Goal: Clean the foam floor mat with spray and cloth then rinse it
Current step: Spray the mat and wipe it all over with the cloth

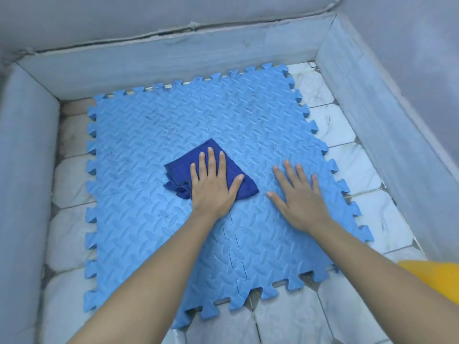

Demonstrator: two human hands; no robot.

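Observation:
A light blue foam floor mat (139,150) made of interlocking tiles with a raised pattern lies on the tiled floor. Dark specks show on its far half, and its near part looks wet. A folded dark blue cloth (181,167) lies near the mat's middle. My left hand (213,184) presses flat on the cloth, fingers spread, covering its near right part. My right hand (300,197) rests flat on the bare mat to the right of the cloth, fingers apart, holding nothing. No spray bottle is in view.
The mat sits in a corner of white marble floor tiles (347,130) enclosed by low grey walls at the left (24,170), back (173,58) and right (387,125). A yellow object (437,276) shows at the right edge near my right forearm.

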